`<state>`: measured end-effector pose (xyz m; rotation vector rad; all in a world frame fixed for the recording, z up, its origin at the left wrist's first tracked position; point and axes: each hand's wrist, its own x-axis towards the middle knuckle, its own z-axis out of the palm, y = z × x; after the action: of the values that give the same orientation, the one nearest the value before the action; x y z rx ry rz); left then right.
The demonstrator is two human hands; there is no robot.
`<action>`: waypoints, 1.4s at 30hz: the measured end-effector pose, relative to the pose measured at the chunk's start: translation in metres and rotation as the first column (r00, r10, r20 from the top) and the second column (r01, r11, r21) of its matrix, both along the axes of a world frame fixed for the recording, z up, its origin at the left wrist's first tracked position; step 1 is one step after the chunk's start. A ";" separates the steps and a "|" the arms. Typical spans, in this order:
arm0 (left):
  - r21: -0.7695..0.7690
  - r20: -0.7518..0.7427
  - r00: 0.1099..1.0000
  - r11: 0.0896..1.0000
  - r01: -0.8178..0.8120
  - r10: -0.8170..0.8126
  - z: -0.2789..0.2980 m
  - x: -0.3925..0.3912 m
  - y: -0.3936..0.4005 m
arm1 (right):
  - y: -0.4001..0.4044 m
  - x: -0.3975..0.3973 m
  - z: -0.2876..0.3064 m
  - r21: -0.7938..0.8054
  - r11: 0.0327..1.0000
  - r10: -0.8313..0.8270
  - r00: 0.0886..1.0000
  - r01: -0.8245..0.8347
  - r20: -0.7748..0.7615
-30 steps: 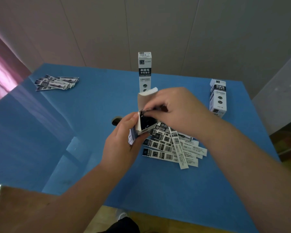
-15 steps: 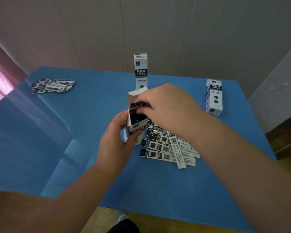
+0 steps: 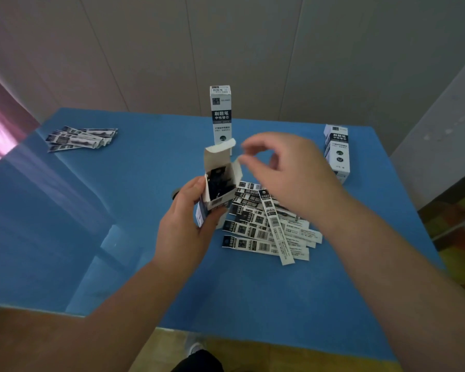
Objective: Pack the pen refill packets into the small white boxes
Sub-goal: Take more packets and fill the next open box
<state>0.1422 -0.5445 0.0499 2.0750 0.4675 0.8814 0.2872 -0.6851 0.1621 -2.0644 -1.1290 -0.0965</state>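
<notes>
My left hand (image 3: 185, 226) grips a small white box (image 3: 218, 181) held upright over the blue table (image 3: 118, 210). Its top flaps stand open and dark refill packets fill the inside. My right hand (image 3: 287, 170) hovers just right of and above the box mouth, fingers loosely curved, thumb and forefinger near each other, holding nothing. A pile of several black-and-white refill packets (image 3: 269, 226) lies on the table below my right hand.
A tall closed box (image 3: 220, 116) stands upright behind the open one. Another closed box (image 3: 337, 151) stands near the table's right edge. A second bunch of packets (image 3: 81, 138) lies at the far left. Walls close in behind and right.
My right hand was pushing packets into the box mouth; it has since let go and lifted up and to the right. The box stays in my left hand.
</notes>
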 end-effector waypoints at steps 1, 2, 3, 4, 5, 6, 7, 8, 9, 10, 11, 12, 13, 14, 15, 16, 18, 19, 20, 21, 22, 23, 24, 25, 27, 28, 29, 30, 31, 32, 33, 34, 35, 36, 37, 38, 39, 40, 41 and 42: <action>0.004 -0.003 1.000 1.000 0.006 -0.006 0.000 -0.001 0.000 | -0.008 0.003 -0.010 0.055 0.995 -0.083 0.996 0.085 -0.044; 0.015 -0.005 1.000 1.000 0.013 -0.013 0.001 -0.001 0.000 | -0.016 0.007 -0.022 0.004 0.987 -0.160 0.985 0.160 -0.062; 0.026 -0.007 1.000 0.999 0.022 -0.022 0.002 -0.002 0.000 | -0.023 0.011 -0.035 -0.145 0.965 -0.228 0.972 0.218 -0.056; 0.033 -0.006 1.000 0.999 0.030 -0.030 0.002 -0.002 0.000 | -0.028 0.014 -0.050 -0.344 0.907 -0.270 0.962 0.243 -0.034; 0.034 -0.003 0.999 0.999 0.036 -0.035 0.003 -0.001 -0.001 | -0.032 0.015 -0.064 -0.525 0.818 -0.286 0.958 0.235 -0.016; 0.031 -0.002 0.999 0.999 0.039 -0.039 0.003 0.000 -0.002 | -0.034 0.015 -0.076 -0.655 0.726 -0.287 0.958 0.211 -0.010; 0.027 -0.005 0.999 0.999 0.043 -0.042 0.002 0.001 -0.002 | -0.035 0.013 -0.086 -0.738 0.649 -0.281 0.960 0.184 -0.007; 0.027 -0.008 0.999 0.999 0.047 -0.046 0.002 0.002 -0.002 | -0.035 0.011 -0.095 -0.783 0.598 -0.267 0.964 0.169 0.003; 0.029 -0.010 0.999 0.998 0.052 -0.052 0.002 0.002 -0.002 | -0.035 0.009 -0.103 -0.796 0.580 -0.247 0.969 0.170 0.028; 0.028 -0.013 0.998 0.998 0.059 -0.059 0.003 0.002 -0.001 | -0.034 0.008 -0.109 -0.787 0.588 -0.225 0.972 0.185 0.061; 0.025 -0.016 0.998 0.997 0.066 -0.066 0.003 0.002 0.000 | -0.034 0.007 -0.112 -0.768 0.609 -0.210 0.974 0.200 0.086; 0.022 -0.016 0.997 0.997 0.071 -0.071 0.003 0.001 0.000 | -0.033 0.007 -0.114 -0.750 0.629 -0.201 0.975 0.206 0.098; 0.016 -0.015 0.997 0.997 0.076 -0.076 0.004 0.001 0.001 | -0.033 0.008 -0.115 -0.738 0.643 -0.192 0.976 0.204 0.103; 0.012 -0.016 0.996 0.997 0.083 -0.082 0.004 0.000 0.002 | -0.032 0.009 -0.115 -0.732 0.651 -0.185 0.977 0.202 0.105; 0.013 -0.016 0.996 0.996 0.091 -0.091 0.005 0.000 0.003 | -0.031 0.010 -0.114 -0.727 0.656 -0.183 0.977 0.202 0.106; 0.018 -0.014 0.995 0.995 0.099 -0.099 0.004 0.000 0.004 | -0.030 0.011 -0.114 -0.721 0.662 -0.185 0.977 0.205 0.107; 0.028 -0.007 0.995 0.994 0.103 -0.103 0.003 0.000 0.007 | -0.027 0.012 -0.112 -0.705 0.674 -0.191 0.974 0.220 0.120; 0.028 -0.005 0.995 0.994 0.103 -0.103 0.003 -0.001 0.009 | -0.025 0.012 -0.110 -0.699 0.678 -0.202 0.972 0.227 0.120; 0.022 -0.003 0.994 0.994 0.108 -0.108 0.004 0.000 0.010 | -0.023 0.013 -0.109 -0.700 0.675 -0.216 0.970 0.233 0.115; 0.011 -0.003 0.994 0.994 0.113 -0.112 0.005 0.000 0.011 | -0.021 0.013 -0.108 -0.707 0.666 -0.225 0.968 0.237 0.112; -0.002 -0.006 0.993 0.993 0.115 -0.115 0.006 0.000 0.013 | -0.019 0.014 -0.107 -0.717 0.654 -0.229 0.967 0.240 0.115; -0.018 -0.008 0.993 0.993 0.117 -0.117 0.007 0.000 0.015 | -0.017 0.015 -0.107 -0.727 0.642 -0.232 0.965 0.244 0.120; -0.028 -0.010 0.993 0.992 0.121 -0.121 0.007 0.001 0.017 | -0.016 0.016 -0.106 -0.732 0.635 -0.237 0.964 0.248 0.121; -0.030 -0.015 0.992 0.992 0.124 -0.125 0.007 0.001 0.020 | -0.014 0.017 -0.104 -0.737 0.629 -0.243 0.963 0.248 0.116; -0.025 -0.034 0.990 0.991 0.134 -0.135 0.006 0.003 0.027 | -0.011 0.019 -0.100 -0.760 0.605 -0.248 0.963 0.237 0.103; -0.022 -0.047 0.989 0.990 0.141 -0.142 0.005 0.004 0.031 | -0.008 0.019 -0.098 -0.775 0.587 -0.246 0.964 0.233 0.104; -0.023 -0.063 0.987 0.988 0.149 -0.151 0.005 0.005 0.035 | -0.006 0.019 -0.096 -0.786 0.574 -0.244 0.964 0.230 0.104; -0.025 -0.077 0.984 0.987 0.159 -0.160 0.004 0.006 0.038 | -0.003 0.019 -0.094 -0.792 0.568 -0.244 0.965 0.224 0.098; -0.025 -0.082 0.982 0.985 0.169 -0.171 0.004 0.007 0.042 | 0.000 0.019 -0.093 -0.794 0.569 -0.246 0.966 0.214 0.084; -0.029 -0.084 0.979 0.983 0.182 -0.184 0.004 0.009 0.045 | 0.002 0.018 -0.091 -0.795 0.573 -0.244 0.967 0.199 0.066; -0.038 -0.088 0.975 0.979 0.199 -0.202 0.004 0.010 0.049 | 0.004 0.017 -0.091 -0.797 0.575 -0.233 0.971 0.183 0.054; -0.043 -0.094 0.971 0.975 0.217 -0.220 0.005 0.012 0.052 | 0.006 0.017 -0.090 -0.801 0.573 -0.213 0.975 0.173 0.058; -0.040 -0.098 0.967 0.972 0.232 -0.235 0.006 0.014 0.055 | 0.007 0.016 -0.090 -0.804 0.569 -0.193 0.979 0.171 0.071; -0.032 -0.099 0.964 0.969 0.244 -0.246 0.008 0.016 0.057 | 0.007 0.015 -0.089 -0.803 0.570 -0.183 0.980 0.174 0.083; -0.027 -0.099 0.961 0.966 0.256 -0.258 0.010 0.018 0.060 | 0.007 0.015 -0.088 -0.801 0.571 -0.186 0.979 0.180 0.087; -0.025 -0.096 0.958 0.963 0.269 -0.270 0.012 0.020 0.063 | 0.007 0.014 -0.087 -0.799 0.572 -0.199 0.976 0.186 0.086; -0.026 -0.091 0.955 0.959 0.281 -0.283 0.012 0.022 0.065 | 0.007 0.014 -0.086 -0.797 0.570 -0.218 0.972 0.197 0.084; -0.028 -0.088 0.951 0.955 0.295 -0.297 0.010 0.025 0.068 | 0.008 0.013 -0.083 -0.793 0.571 -0.239 0.967 0.211 0.085; -0.030 -0.088 0.946 0.950 0.311 -0.312 0.008 0.027 0.070 | 0.009 0.013 -0.081 -0.788 0.573 -0.258 0.962 0.225 0.087; -0.032 -0.092 0.941 0.945 0.324 -0.326 0.005 0.029 0.073 | 0.009 0.013 -0.079 -0.782 0.578 -0.270 0.959 0.236 0.090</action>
<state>0.1715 -0.4718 0.0551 2.1071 0.1711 0.5814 0.2997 -0.6760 0.0836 -3.0047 -0.9078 0.3831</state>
